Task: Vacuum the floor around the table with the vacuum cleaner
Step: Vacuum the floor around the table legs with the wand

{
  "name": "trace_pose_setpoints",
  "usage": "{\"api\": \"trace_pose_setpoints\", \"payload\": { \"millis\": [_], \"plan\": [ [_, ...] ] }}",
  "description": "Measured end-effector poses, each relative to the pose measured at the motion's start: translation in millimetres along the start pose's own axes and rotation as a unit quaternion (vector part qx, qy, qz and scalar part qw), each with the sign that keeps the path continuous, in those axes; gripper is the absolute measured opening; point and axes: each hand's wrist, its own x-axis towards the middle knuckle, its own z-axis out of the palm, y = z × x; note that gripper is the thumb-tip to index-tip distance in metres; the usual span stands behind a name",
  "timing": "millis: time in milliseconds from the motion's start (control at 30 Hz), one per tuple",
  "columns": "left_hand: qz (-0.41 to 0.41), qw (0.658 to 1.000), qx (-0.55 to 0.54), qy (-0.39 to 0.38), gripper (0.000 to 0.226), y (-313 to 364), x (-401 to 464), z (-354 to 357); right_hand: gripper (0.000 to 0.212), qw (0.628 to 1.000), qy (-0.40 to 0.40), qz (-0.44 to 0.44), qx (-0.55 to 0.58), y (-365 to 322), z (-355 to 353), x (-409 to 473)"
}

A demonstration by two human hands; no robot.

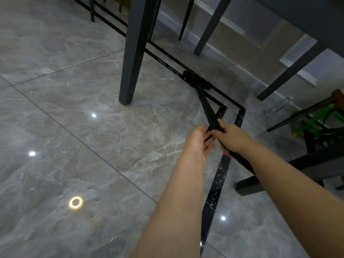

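Note:
The vacuum cleaner's black tube [207, 107] slants from my hands down to its dark floor head [195, 80], which sits on the black inlay strip under the table. My right hand [229, 138] grips the tube's upper part, fingers wrapped round it. My left hand [198, 144] is just beside it on the left, fingers straight and touching the tube. The grey table's thick leg [133, 58] stands left of the floor head, and the tabletop edge [316, 21] shows at the top right.
Glossy grey marble floor tiles [74, 127] spread to the left and front. More table legs [208, 32] and thin chair legs [187, 17] stand behind. A dark chair frame [290, 168] and a green object [316, 120] sit at the right.

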Motion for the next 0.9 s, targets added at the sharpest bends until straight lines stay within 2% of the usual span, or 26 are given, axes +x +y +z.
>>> {"api": "trace_pose_setpoints", "payload": {
  "millis": [133, 233, 333, 433, 600, 767, 900],
  "plan": [
    [-0.018, 1.0, -0.016, -0.002, 0.024, -8, 4, 4, 0.056, 0.999, 0.016, -0.014, 0.03, -14, 10, 18],
    [-0.028, 0.999, -0.029, 0.023, 0.035, -8, 6, 4, 0.051, 0.998, -0.004, -0.052, 0.025, 3, 27, -24],
    [-0.035, 0.997, -0.036, 0.05, 0.035, -7, 11, 1, 0.059, 0.998, -0.031, -0.058, -0.007, 19, 39, -61],
    [-0.013, 0.997, -0.043, 0.064, 0.023, -5, 12, -3, 0.063, 0.998, -0.016, -0.058, 0.002, 8, 32, -39],
    [0.028, 0.996, -0.054, 0.069, 0.024, -2, 3, -6, 0.068, 0.997, -0.018, -0.055, 0.044, -21, 18, 11],
    [0.026, 0.992, -0.082, 0.088, 0.027, 11, 4, -23, 0.065, 0.994, -0.053, -0.089, 0.027, -3, 30, -60],
    [-0.006, 0.993, -0.081, 0.082, 0.021, 10, 4, -31, 0.07, 0.995, -0.083, -0.059, 0.006, 8, 31, -98]
  ]
}}
